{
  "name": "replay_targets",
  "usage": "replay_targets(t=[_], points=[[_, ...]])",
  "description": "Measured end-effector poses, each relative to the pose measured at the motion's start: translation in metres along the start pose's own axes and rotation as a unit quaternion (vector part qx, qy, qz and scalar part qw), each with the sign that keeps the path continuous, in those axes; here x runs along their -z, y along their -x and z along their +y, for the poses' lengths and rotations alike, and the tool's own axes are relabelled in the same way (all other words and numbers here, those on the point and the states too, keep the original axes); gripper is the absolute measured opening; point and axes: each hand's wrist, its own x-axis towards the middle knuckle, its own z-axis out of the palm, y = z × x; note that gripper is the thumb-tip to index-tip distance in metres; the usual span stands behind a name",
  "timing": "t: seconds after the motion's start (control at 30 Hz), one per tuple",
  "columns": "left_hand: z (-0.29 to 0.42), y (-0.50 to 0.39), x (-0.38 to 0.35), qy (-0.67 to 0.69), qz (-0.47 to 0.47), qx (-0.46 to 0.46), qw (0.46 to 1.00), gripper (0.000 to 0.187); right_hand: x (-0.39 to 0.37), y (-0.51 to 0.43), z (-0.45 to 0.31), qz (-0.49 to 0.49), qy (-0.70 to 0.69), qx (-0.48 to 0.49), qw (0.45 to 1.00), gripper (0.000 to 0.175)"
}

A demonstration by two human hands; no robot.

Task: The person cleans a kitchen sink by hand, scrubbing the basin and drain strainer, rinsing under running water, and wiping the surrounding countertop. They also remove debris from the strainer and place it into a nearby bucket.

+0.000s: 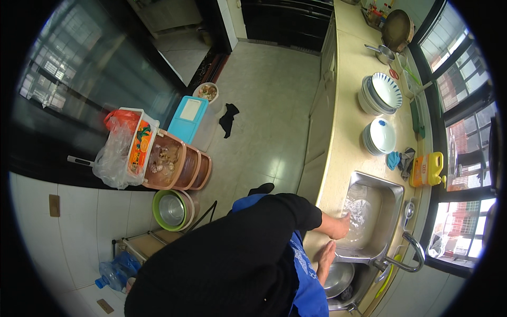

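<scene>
My left hand [338, 227] reaches over the near rim of a stainless steel sink basin [384, 222]. Its fingers are partly hidden, and nothing shows plainly in them. Cloudy water with bright ripples [358, 214] lies in this basin; whether a dish is under it I cannot tell. Just below, my right hand [326, 255] is at the counter edge by the divider, its fingers mostly straight and without a visible object. A metal bowl [340, 279] sits in the second basin beside it, next to a dark scouring pad [347, 293]. The curved faucet [414, 253] stands behind the basins.
Stacked bowls [383, 134] and a second stack of dishes [386, 93] stand on the counter [344, 138]. Cloths [404, 160] and a yellow detergent jug [425, 170] are behind the sink. Behind me are a tiered rack [194, 168], nested basins [171, 210] and a blue-lidded bin [188, 119].
</scene>
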Motion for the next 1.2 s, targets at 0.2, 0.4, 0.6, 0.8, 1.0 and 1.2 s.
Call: replay_targets(t=[0.2,0.4,0.6,0.8,1.0,1.2], points=[[-0.032,0.029,-0.014,0.021,0.063,-0.001,0.998,0.034,-0.023,0.015,-0.028,0.105,0.125,-0.094,0.982,0.061],[-0.061,0.052,-0.037,0.060,0.175,0.010,0.983,0.033,-0.054,0.033,-0.060,0.259,0.015,-0.049,0.965,0.058],[-0.068,0.068,-0.024,0.199,0.184,-0.018,0.962,0.033,-0.081,0.041,-0.093,0.371,-0.108,-0.059,0.920,0.048],[-0.077,0.095,-0.008,0.180,0.150,-0.074,0.969,0.062,-0.093,0.056,-0.115,0.419,-0.147,-0.070,0.893,0.049],[-0.086,0.104,0.010,0.235,0.175,-0.055,0.954,0.060,-0.088,0.060,-0.140,0.437,-0.190,-0.051,0.878,0.043],[-0.143,0.145,0.010,0.319,0.327,0.011,0.889,0.039,-0.077,0.011,-0.178,0.332,-0.207,0.066,0.918,0.038]])
